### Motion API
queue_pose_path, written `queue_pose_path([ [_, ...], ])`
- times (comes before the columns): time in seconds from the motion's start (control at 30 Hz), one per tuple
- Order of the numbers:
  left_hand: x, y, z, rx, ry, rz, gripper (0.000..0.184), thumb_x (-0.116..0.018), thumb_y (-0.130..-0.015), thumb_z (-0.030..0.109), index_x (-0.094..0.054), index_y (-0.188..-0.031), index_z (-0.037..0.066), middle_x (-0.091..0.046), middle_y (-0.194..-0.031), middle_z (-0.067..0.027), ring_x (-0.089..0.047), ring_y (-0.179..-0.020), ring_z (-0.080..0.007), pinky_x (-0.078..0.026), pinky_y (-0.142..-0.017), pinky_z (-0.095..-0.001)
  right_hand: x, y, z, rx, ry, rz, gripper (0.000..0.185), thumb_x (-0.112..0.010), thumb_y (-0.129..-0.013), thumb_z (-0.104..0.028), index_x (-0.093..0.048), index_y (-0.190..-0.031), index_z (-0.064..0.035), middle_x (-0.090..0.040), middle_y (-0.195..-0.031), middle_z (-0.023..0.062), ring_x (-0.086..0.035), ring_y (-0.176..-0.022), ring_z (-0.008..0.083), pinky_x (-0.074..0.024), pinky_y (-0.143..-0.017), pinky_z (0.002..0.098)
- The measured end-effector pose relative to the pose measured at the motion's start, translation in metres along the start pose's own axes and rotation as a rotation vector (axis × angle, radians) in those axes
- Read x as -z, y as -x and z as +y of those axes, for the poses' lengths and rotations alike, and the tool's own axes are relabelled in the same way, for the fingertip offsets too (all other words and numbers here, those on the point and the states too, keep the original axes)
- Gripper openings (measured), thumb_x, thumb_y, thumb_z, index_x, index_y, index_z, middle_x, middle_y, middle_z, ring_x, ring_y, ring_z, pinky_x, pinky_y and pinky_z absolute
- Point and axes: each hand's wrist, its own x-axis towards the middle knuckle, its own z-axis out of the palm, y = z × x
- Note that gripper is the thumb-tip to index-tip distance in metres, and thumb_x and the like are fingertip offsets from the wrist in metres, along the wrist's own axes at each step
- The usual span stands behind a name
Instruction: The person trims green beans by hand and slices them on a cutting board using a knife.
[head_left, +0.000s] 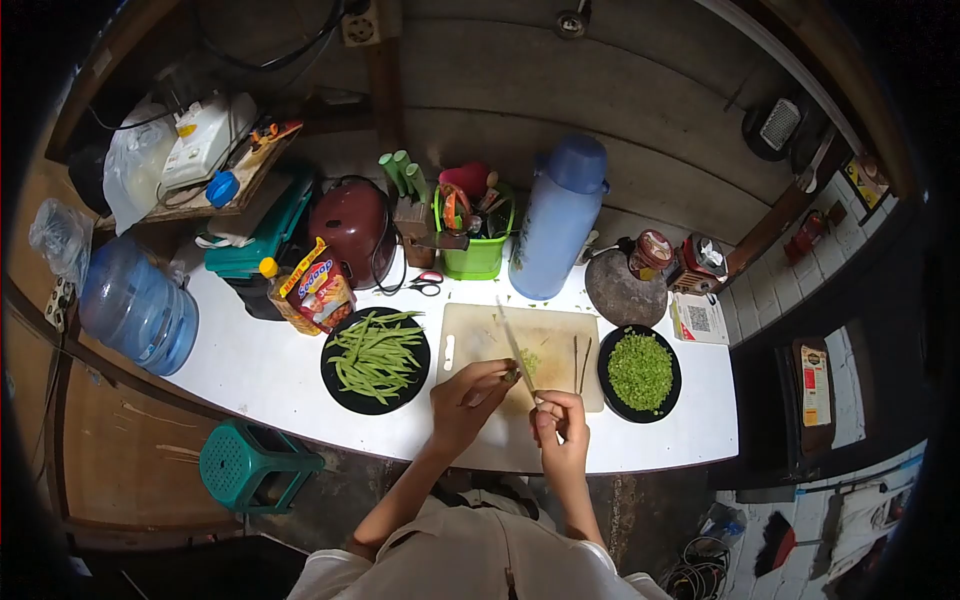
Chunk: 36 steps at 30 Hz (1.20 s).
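Note:
My right hand (562, 425) grips a knife (515, 345), its thin blade pointing up and away over the cutting board (470, 325). Beside the blade, the fingers of my left hand (468, 400) are pinched together at a small dark bit that is too small to name. A few chopped green pieces (530, 360) lie on the board behind the knife. Two thin dark sticks (580, 365) rest near the board's right edge. On the left, a black plate (343, 392) holds whole green beans (375, 350); on the right, another black plate (640, 415) is heaped with chopped green beans (640, 370).
Behind the board stand a green basket of utensils (475, 260), red-handled scissors (427, 283), a tall blue flask (557, 220) and a stone mortar (625, 288). A noodle packet (318, 285) and a water jug (140, 310) are at left. A green stool (245, 460) sits below.

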Motion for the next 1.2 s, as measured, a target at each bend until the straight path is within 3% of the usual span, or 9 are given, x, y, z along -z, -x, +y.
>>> queue_pose_path([
  [0.17,0.006,-0.001,0.011,-0.259,-0.064,-0.007,0.027,-0.059,-0.081,-0.011,-0.062,-0.107,-0.003,-0.063,-0.115,-0.0138,-0.061,-0.107,-0.0219,-0.051,-0.089,-0.0314,-0.008,0.003,-0.035,0.251,0.246,-0.041,0.047,-0.077,-0.070,-0.005,-0.056,-0.112,-0.0029,-0.057,-0.069,0.0043,-0.053,-0.058,0.0130,-0.0431,-0.059,0.0224],
  [0.3,0.002,0.002,0.029,-0.124,0.166,0.045,0.021,-0.050,-0.087,-0.009,-0.056,-0.107,-0.012,-0.060,-0.115,-0.0224,-0.054,-0.115,-0.0351,-0.049,-0.094,-0.0381,-0.012,0.003,-0.038,0.374,0.394,-0.016,0.056,-0.081,-0.063,-0.007,-0.058,-0.113,-0.0022,-0.052,-0.065,0.0038,-0.048,-0.057,0.0114,-0.0406,-0.056,0.0219],
  [0.33,0.003,0.003,0.029,-0.139,0.125,0.054,0.024,-0.051,-0.085,-0.010,-0.057,-0.108,-0.011,-0.060,-0.116,-0.0220,-0.055,-0.115,-0.0329,-0.049,-0.093,-0.0366,-0.012,0.002,-0.038,0.392,0.420,0.002,0.057,-0.082,-0.060,-0.007,-0.060,-0.113,-0.0024,-0.052,-0.065,0.0041,-0.048,-0.056,0.0119,-0.0409,-0.056,0.0223],
  [0.4,0.004,0.005,0.028,-0.167,0.046,0.071,0.028,-0.055,-0.082,-0.013,-0.059,-0.110,-0.009,-0.059,-0.119,-0.0212,-0.056,-0.114,-0.0284,-0.051,-0.092,-0.0336,-0.013,0.000,-0.043,0.405,0.433,0.019,0.057,-0.083,-0.059,-0.008,-0.062,-0.111,-0.0028,-0.053,-0.065,0.0041,-0.049,-0.056,0.0124,-0.0419,-0.055,0.0228],
  [0.53,0.000,0.004,0.034,-0.173,0.113,0.062,0.031,-0.054,-0.082,-0.013,-0.057,-0.112,-0.010,-0.056,-0.123,-0.0225,-0.055,-0.115,-0.0291,-0.051,-0.092,-0.0332,-0.010,-0.003,-0.055,0.402,0.468,0.011,0.056,-0.084,-0.057,-0.011,-0.064,-0.109,-0.0034,-0.054,-0.066,0.0043,-0.052,-0.057,0.0134,-0.0446,-0.057,0.0239],
  [0.63,-0.005,0.003,0.032,-0.146,0.209,0.064,0.030,-0.053,-0.083,-0.012,-0.057,-0.112,-0.010,-0.056,-0.122,-0.0218,-0.053,-0.117,-0.0308,-0.049,-0.093,-0.0349,-0.007,-0.001,-0.061,0.359,0.504,0.002,0.049,-0.085,-0.062,-0.019,-0.065,-0.104,-0.0049,-0.069,-0.088,0.0077,-0.064,-0.065,0.0186,-0.0517,-0.063,0.0269],
  [0.73,-0.007,0.002,0.037,-0.134,0.132,0.042,0.029,-0.052,-0.083,-0.011,-0.057,-0.111,-0.010,-0.058,-0.120,-0.0207,-0.052,-0.119,-0.0327,-0.047,-0.096,-0.0368,-0.006,-0.004,-0.058,0.419,0.478,0.031,0.052,-0.083,-0.059,-0.012,-0.065,-0.107,-0.0034,-0.065,-0.078,0.0080,-0.056,-0.059,0.0143,-0.0469,-0.059,0.0250],
  [0.83,-0.007,0.000,0.032,-0.186,0.111,0.009,0.035,-0.053,-0.080,-0.016,-0.057,-0.114,-0.009,-0.055,-0.124,-0.0225,-0.053,-0.117,-0.0304,-0.049,-0.093,-0.0339,-0.005,-0.003,-0.056,0.408,0.478,0.027,0.050,-0.083,-0.060,-0.011,-0.065,-0.106,-0.0030,-0.067,-0.083,0.0091,-0.056,-0.060,0.0148,-0.0473,-0.060,0.0252],
  [1.2,-0.012,0.003,0.031,-0.210,0.008,0.018,0.031,-0.056,-0.079,-0.015,-0.061,-0.108,-0.006,-0.063,-0.115,-0.0155,-0.057,-0.113,-0.0292,-0.050,-0.091,-0.0334,-0.004,0.004,-0.051,0.333,0.431,0.062,0.047,-0.081,-0.062,-0.006,-0.065,-0.105,-0.0022,-0.056,-0.066,0.0049,-0.047,-0.055,0.0104,-0.0414,-0.055,0.0223],
])
